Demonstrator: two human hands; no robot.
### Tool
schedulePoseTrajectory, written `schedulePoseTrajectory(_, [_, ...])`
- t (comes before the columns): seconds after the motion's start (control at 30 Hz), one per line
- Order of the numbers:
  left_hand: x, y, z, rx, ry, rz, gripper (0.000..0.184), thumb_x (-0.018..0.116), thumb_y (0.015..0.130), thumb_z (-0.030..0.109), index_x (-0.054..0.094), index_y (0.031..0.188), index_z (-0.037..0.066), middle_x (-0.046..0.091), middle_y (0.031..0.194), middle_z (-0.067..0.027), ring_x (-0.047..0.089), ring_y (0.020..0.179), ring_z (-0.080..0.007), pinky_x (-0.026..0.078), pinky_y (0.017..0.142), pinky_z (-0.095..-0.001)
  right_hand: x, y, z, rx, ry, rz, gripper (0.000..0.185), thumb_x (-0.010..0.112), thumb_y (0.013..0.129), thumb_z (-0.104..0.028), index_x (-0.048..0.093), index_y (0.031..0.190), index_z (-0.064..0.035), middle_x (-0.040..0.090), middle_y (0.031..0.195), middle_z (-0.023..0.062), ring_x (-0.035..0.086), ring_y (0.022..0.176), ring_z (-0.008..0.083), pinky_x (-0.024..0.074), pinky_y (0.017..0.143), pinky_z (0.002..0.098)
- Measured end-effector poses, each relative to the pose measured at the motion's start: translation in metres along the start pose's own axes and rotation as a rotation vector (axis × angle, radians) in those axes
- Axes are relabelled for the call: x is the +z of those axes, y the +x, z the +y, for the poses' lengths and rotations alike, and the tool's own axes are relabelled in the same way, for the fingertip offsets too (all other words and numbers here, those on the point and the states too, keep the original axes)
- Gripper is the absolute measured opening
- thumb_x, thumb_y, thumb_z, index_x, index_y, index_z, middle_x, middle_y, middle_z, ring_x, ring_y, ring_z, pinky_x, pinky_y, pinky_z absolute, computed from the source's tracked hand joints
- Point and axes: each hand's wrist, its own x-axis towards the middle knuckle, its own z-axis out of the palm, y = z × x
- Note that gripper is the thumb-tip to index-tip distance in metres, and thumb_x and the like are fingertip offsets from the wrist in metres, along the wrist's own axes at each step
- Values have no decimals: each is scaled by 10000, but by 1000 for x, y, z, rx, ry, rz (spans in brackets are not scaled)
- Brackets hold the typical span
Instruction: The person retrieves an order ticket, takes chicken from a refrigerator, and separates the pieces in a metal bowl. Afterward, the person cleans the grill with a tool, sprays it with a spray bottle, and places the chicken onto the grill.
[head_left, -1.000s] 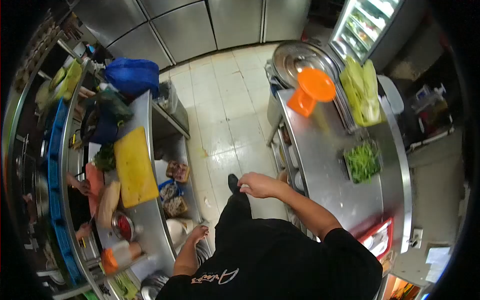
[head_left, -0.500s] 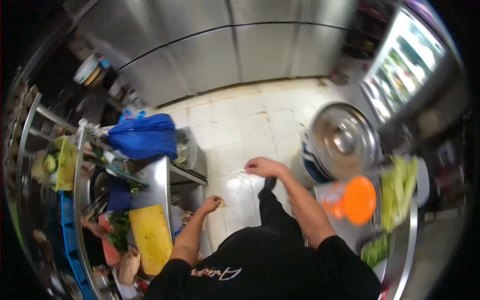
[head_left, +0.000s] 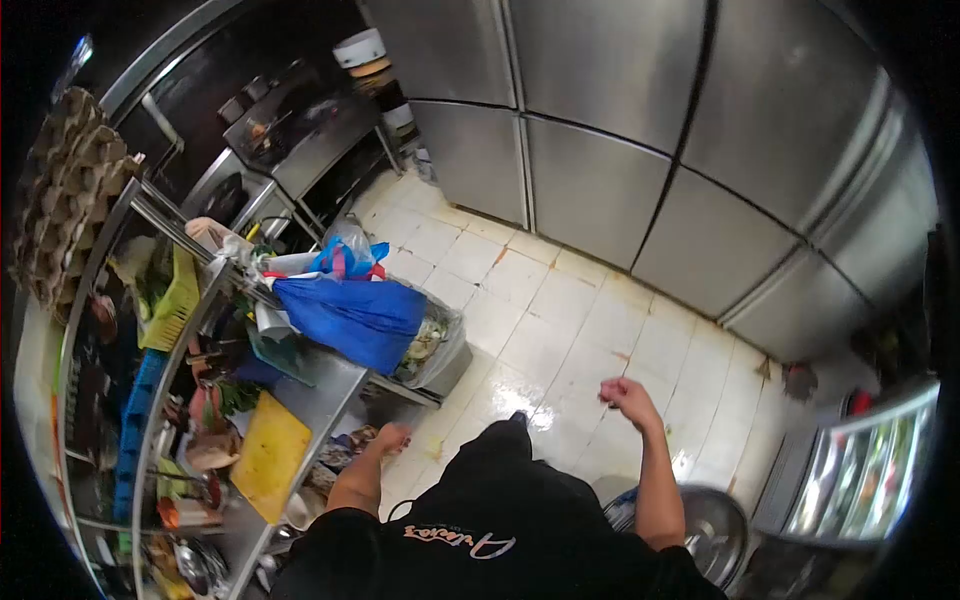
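My left hand (head_left: 391, 438) is low beside the edge of the metal counter (head_left: 335, 395), its fingers curled in and nothing visible in them. Out over the tiled floor, my right hand (head_left: 630, 397) is held forward with its fingers folded loosely; no object shows in it. Neither hand touches anything. Nearest my left hand are the counter and the cluttered shelf beneath it. A yellow cutting board (head_left: 272, 455) lies on that counter, with leafy greens (head_left: 240, 397) behind it.
A bin (head_left: 445, 360) beside a blue plastic bag (head_left: 350, 315) stands at the counter's end. Steel cabinets (head_left: 600, 180) line the far side. A large metal pot (head_left: 715, 530) is by my right arm, and a lit glass-front fridge (head_left: 865, 475) stands farther right. Egg trays (head_left: 75, 200) are stacked left.
My view has swung left, and I have moved forward along the counter. The pot and fridge have shifted toward the lower right. The orange lid on the right-hand counter has left view.
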Motion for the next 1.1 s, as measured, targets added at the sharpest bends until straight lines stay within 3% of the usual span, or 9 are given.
schedulePoseTrajectory(0.17, [78,23,-5,-288,-19,-339,343,557,945,321,613,1129,37,670,1073,-128,649,906,-252,538,727,-437,-105,72,19,106,-6,-66,231,618,909,-127,623,1073,36,674,808,88,635,706,149,524,669,284])
schedulePoseTrajectory(0.27, [124,47,58,-521,37,-413,390,555,957,367,582,1195,59,643,1137,-112,612,1003,-264,513,810,-447,-179,109,29,-62,-615,118,316,678,855,-266,669,1044,-13,692,882,123,650,800,210,523,731,345])
schedulePoseTrajectory(0.33, [139,75,116,-384,36,-430,367,546,962,340,586,1193,58,636,1141,-118,616,998,-277,495,857,-485,-229,115,9,-29,-750,65,372,684,829,-318,662,1047,-17,670,1002,210,628,974,368,493,875,431])
schedulePoseTrajectory(0.43, [161,145,235,-334,181,-477,291,547,949,243,593,1196,95,646,1111,-104,637,955,-276,521,817,-483,-314,118,-31,-45,-832,94,400,674,834,-305,645,1103,-10,619,1120,223,555,1120,377,455,955,431])
schedulePoseTrajectory(0.53, [200,273,349,103,582,-389,100,624,821,167,679,829,84,675,817,-71,662,713,-213,523,519,-391,-399,133,-50,-8,-923,275,391,656,844,-282,640,1124,-10,535,1254,248,468,1236,390,428,986,477])
schedulePoseTrajectory(0.63, [250,324,506,749,533,-121,192,581,882,224,689,921,71,674,927,-172,644,863,-342,525,762,-421,-499,154,-40,135,-1190,415,381,615,862,-253,629,1149,-3,434,1367,271,371,1319,409,409,991,532])
schedulePoseTrajectory(0.77, [338,215,721,1019,499,68,228,554,957,232,635,1100,74,682,955,-142,661,882,-255,522,733,-344,-637,204,-31,322,-1482,318,404,477,912,-202,575,1266,-34,304,1502,258,237,1410,430,364,1026,563])
schedulePoseTrajectory(0.9, [426,108,834,713,145,-390,299,576,978,245,577,1192,37,666,1001,-29,615,926,-129,492,749,-279,-739,254,22,296,-1929,412,409,449,934,-229,592,1271,-46,311,1511,235,223,1422,377,406,901,543])
schedulePoseTrajectory(1.1, [478,65,864,762,184,-437,281,589,973,190,578,1204,30,656,1042,-50,608,974,-138,483,842,-285,-692,256,6,683,-1893,324,395,488,916,-193,612,1270,-70,390,1446,211,301,1334,377,421,658,497])
